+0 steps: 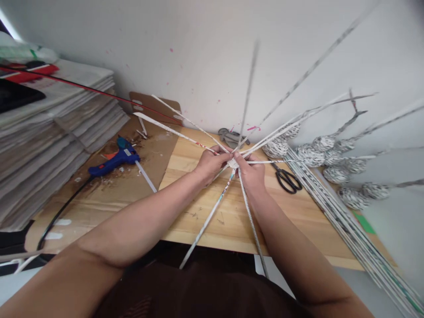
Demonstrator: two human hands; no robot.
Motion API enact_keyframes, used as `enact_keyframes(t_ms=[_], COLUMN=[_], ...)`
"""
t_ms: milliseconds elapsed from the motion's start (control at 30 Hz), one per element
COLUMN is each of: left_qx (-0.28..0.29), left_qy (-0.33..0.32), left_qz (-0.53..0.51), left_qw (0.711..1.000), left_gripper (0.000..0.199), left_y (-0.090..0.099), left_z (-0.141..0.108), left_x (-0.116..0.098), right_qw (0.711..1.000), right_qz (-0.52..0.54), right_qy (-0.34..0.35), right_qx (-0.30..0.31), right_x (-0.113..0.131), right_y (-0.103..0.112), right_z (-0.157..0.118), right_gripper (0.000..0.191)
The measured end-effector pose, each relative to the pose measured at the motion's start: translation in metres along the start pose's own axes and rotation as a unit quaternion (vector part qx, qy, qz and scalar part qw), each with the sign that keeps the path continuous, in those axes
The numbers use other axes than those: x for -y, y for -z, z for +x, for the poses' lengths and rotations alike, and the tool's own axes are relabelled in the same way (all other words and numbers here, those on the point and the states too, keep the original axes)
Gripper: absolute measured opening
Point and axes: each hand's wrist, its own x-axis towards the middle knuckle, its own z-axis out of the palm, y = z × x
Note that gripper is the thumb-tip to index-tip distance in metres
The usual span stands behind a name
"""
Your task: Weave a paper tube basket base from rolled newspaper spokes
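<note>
Left hand (212, 166), right hand (253, 173), both holding radiating paper sticks (233, 164)

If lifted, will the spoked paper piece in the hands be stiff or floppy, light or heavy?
The spoked piece is probably light, since its spokes look like thin rolled paper. They seem fairly stiff, reaching out mostly straight beyond the left hand and right hand. Being long, they may sway at the tips, though; the upper ones look blurred.

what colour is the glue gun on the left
The glue gun is mostly blue, seen best in the head view, the only one here.
</note>
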Motion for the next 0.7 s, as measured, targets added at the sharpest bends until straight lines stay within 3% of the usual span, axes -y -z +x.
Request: enact_keyframes(t_ms=[133,300,533,700], left_qx=[0.0,0.018,0.013,-0.007], left_qy=[0.012,-0.058,-0.097,-0.118], left_qz=[0.003,0.077,0.185,0.251], left_qw=[1.0,0.995,0.978,0.961], left_gripper=[0.02,0.018,0.018,0.014], left_y=[-0.001,0.002,0.01,0.009], left_z=[-0.001,-0.001,0.004,0.004], left_x=[0.001,0.007,0.009,0.003], right_qw=[0.999,0.993,0.996,0.994], right_qz=[-0.014,0.016,0.029,0.053], right_qy=[-0.027,-0.095,-0.064,-0.089], right_qx=[-0.035,-0.07,-0.054,-0.034], right_x=[-0.002,-0.007,-0.003,0.0], right_y=[-0.001,-0.001,-0.002,-0.003], right_z=[0.002,0.008,0.004,0.002], right_gripper=[0.032,0.023,0.024,0.028])
